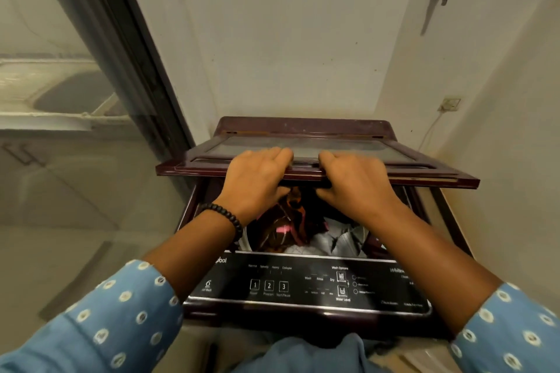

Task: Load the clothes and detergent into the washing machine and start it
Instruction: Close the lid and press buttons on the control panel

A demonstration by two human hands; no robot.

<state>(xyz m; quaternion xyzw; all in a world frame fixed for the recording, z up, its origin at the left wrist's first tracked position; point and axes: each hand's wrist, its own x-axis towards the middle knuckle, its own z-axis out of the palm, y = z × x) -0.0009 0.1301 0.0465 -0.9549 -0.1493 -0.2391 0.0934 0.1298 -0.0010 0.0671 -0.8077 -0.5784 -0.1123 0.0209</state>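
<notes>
both hands, left & right, clamped on lid front edge; rigid, hinged, prob light. clothes soft.

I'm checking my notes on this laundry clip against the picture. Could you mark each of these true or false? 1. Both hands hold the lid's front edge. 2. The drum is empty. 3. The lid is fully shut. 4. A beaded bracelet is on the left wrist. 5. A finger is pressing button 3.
1. True: the left hand and the right hand both grip the front edge of the lid.
2. False: clothes lie in the drum.
3. False: the lid is partly raised, with the drum opening showing under it.
4. True: the beaded bracelet sits on the left wrist.
5. False: no finger is on button 3; both hands are up on the lid.
</notes>
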